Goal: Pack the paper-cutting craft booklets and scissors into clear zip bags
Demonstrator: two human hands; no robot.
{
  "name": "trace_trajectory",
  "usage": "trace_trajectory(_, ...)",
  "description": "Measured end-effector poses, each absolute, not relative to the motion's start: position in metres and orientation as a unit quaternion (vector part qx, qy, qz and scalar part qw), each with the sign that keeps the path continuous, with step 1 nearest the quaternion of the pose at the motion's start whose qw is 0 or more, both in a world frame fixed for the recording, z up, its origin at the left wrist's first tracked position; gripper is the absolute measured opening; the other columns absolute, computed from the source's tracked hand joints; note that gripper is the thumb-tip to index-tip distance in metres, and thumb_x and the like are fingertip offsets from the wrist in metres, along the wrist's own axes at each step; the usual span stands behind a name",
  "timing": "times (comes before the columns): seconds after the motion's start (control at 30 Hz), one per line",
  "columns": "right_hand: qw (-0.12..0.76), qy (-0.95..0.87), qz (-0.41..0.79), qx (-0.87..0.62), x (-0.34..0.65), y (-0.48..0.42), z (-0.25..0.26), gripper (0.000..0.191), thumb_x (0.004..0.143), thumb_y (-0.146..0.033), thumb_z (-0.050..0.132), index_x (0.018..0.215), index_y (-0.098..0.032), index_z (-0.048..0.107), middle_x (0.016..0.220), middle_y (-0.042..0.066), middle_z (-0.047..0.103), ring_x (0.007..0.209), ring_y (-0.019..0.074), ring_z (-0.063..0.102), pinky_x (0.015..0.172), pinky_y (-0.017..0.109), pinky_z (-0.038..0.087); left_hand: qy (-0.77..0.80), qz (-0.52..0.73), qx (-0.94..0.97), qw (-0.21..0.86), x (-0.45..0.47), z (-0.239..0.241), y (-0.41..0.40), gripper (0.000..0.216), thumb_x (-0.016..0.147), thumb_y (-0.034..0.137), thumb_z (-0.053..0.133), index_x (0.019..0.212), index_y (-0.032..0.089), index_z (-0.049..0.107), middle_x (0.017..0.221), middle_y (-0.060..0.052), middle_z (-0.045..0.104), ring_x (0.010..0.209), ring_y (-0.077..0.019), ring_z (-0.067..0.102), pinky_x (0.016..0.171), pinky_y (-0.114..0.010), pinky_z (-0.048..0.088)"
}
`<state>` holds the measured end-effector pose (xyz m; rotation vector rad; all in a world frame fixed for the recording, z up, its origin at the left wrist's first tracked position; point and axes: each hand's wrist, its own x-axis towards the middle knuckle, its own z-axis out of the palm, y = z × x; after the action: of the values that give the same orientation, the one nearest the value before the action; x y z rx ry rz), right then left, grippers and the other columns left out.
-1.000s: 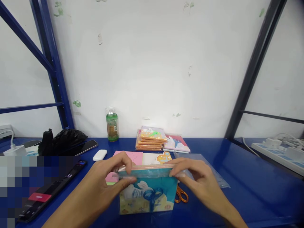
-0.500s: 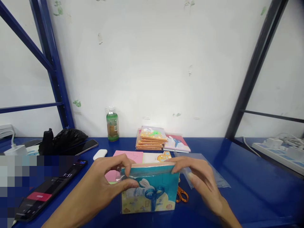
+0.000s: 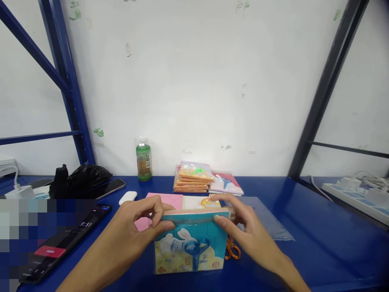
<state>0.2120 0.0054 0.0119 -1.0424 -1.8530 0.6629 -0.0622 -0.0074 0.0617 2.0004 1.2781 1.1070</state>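
A flat paper-craft packet [image 3: 209, 233] in clear plastic stands upright in front of me. Its front is teal and yellow, with a white rabbit and blue scissors [image 3: 197, 250] showing on it. At the packet's upper left, my left hand [image 3: 144, 225] pinches the top edge between thumb and curled fingers. My right hand [image 3: 246, 229] grips the upper right corner, thumb on the front and fingers behind. Orange scissors [image 3: 233, 249] lie on the table, partly hidden by the packet. Pink paper [image 3: 167, 199] and an orange-patterned sheet [image 3: 209, 201] show behind its top edge.
Stacked packets [image 3: 194, 184] stand by the wall, with another packet [image 3: 226, 184] beside them. A clear plastic sleeve [image 3: 264, 219] lies at right. Further left are a bottle [image 3: 144, 160], a white case [image 3: 128, 198], a phone [image 3: 69, 239] and a black bag [image 3: 88, 175]. A power strip [image 3: 358, 192] sits far right.
My right hand has shifted left, and its thumb now presses the packet's front near the top edge. My left fingers have curled slightly differently at the other corner. The packet stays nearly in place.
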Motion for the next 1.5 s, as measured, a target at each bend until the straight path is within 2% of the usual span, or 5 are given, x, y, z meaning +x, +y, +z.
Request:
trace_trajectory(0.37, 0.469, -0.712, 0.285, -0.437, 0.210, 0.058, 0.051, 0.047, 0.097, -0.060, 0.055, 0.073, -0.020, 0.055, 0.057, -0.005, 0.051, 0.044, 0.0093, 0.048, 0.039, 0.021, 0.034, 0.458, 0.545, 0.656, 0.251, -0.059, 0.062, -0.003, 0.047, 0.086, 0.053, 0.068, 0.120, 0.032, 0.044, 0.132, -0.008, 0.065, 0.119, -0.0302, 0.066, 0.096, -0.044, 0.054)
trace_trajectory(0.67, 0.370, -0.687, 0.202, -0.592, 0.214, 0.215, 0.087, 0.029, 0.100, -0.034, 0.063, 0.124, -0.018, 0.064, 0.125, 0.009, 0.066, 0.102, 0.0227, 0.068, 0.086, 0.042, 0.059, 0.521, 0.534, 0.635, 0.201, -0.078, 0.059, 0.008, 0.049, 0.087, 0.063, 0.059, 0.121, 0.031, 0.048, 0.123, -0.008, 0.067, 0.115, -0.0322, 0.067, 0.095, -0.051, 0.054)
trace_trajectory(0.93, 0.329, -0.701, -0.001, -0.633, 0.210, 0.191, 0.066, 0.033, 0.101, -0.034, 0.061, 0.129, -0.018, 0.061, 0.130, 0.010, 0.063, 0.110, 0.0255, 0.066, 0.092, 0.046, 0.057, 0.624, 0.336, 0.695, 0.125, -0.087, 0.029, 0.023, 0.050, 0.094, 0.059, 0.039, 0.134, 0.029, 0.047, 0.125, -0.011, 0.067, 0.123, -0.0340, 0.061, 0.099, -0.049, 0.047)
trace_trajectory(1.17, 0.251, -0.817, -0.068, -0.514, 0.184, 0.091, 0.057, 0.043, 0.108, -0.040, 0.041, 0.084, -0.019, 0.071, 0.067, 0.002, 0.071, 0.063, 0.0168, 0.066, 0.062, 0.029, 0.046, 0.737, 0.095, 0.661, 0.102, -0.084, 0.000, 0.039, 0.065, 0.097, 0.046, 0.025, 0.153, 0.013, 0.036, 0.116, -0.027, 0.070, 0.111, -0.0495, 0.066, 0.090, -0.059, 0.045)
trace_trajectory(1.5, 0.086, -0.866, -0.127, -0.476, 0.126, 0.021, -0.021, 0.053, 0.100, -0.060, 0.048, 0.095, -0.013, 0.072, 0.077, 0.015, 0.077, 0.066, 0.0341, 0.074, 0.057, 0.039, 0.048, 0.754, 0.117, 0.636, 0.112, -0.065, 0.011, 0.038, 0.051, 0.100, 0.040, 0.020, 0.141, 0.015, 0.037, 0.116, -0.023, 0.069, 0.115, -0.0413, 0.066, 0.093, -0.047, 0.046)
